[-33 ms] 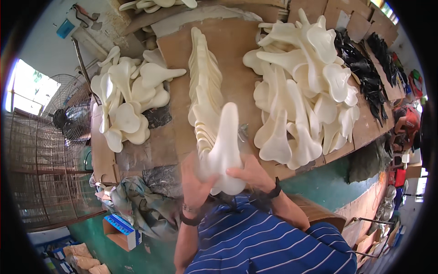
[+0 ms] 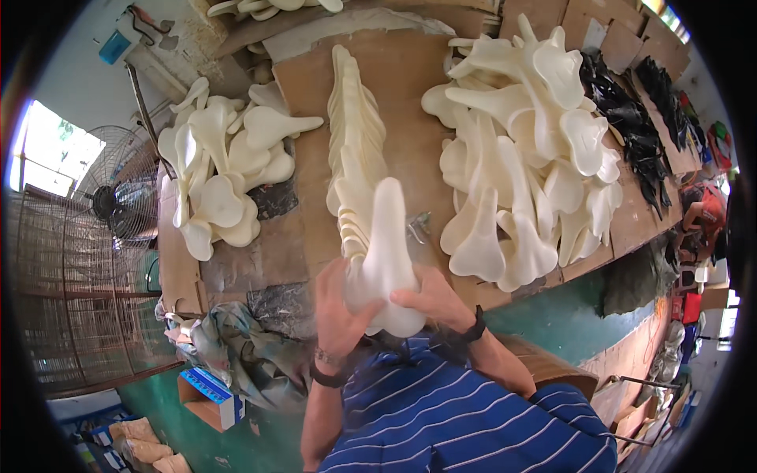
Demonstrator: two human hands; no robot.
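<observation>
A cream, smooth bicycle saddle pad (image 2: 386,252) stands with its narrow nose pointing away from me and its wide end near my body. My left hand (image 2: 341,303) grips its left side, and my right hand (image 2: 435,298) grips the right side, thumb pressed on its top face. Just beyond it, a long row of nested saddle pads (image 2: 351,142) runs away across the table, each overlapping the one behind. The held pad covers the near end of that row, so I cannot tell whether they touch.
Cardboard covers the table (image 2: 410,118). Loose saddle pads form a left heap (image 2: 221,165) and a larger right heap (image 2: 536,158). Black strips (image 2: 627,126) lie at far right. A fan (image 2: 110,197) stands left; a crumpled cloth (image 2: 244,355) hangs near the table's front edge.
The held saddle pad's nose has tipped slightly to the left. Both hands keep their grip in nearly the same place.
</observation>
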